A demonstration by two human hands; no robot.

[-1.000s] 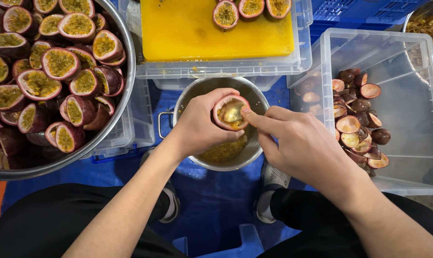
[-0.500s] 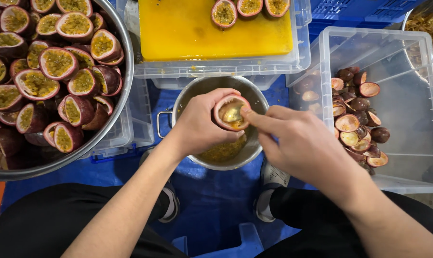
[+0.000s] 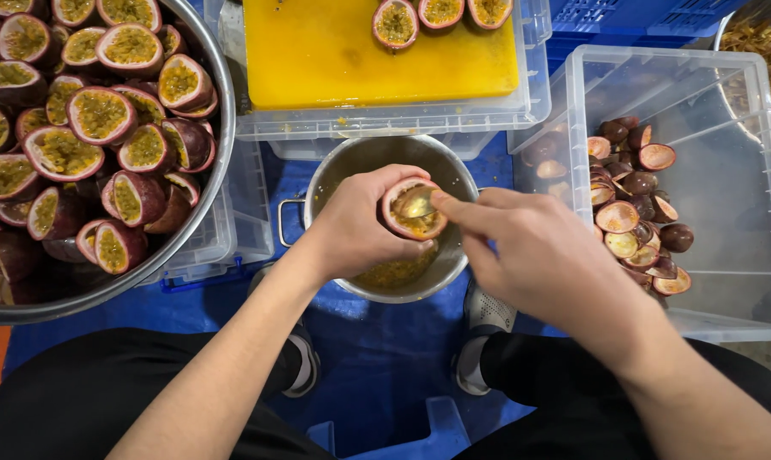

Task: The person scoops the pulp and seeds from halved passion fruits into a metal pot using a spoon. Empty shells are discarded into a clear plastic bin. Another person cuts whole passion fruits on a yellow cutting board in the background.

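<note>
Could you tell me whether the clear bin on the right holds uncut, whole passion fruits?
No, the clear plastic bin holds only emptied passion fruit shells, hollow halves with pale insides.

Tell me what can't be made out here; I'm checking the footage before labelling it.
All in the head view:
- Spoon: the handle is hidden under the right hand.
- Pot: the hands cover most of the pulp, so its level is unclear.
- Fruit half: the left hand wraps its outside.
- Bowl: cut off by the left and top edges.
- Stringy stuff top right: cut off, too little to identify.
</note>
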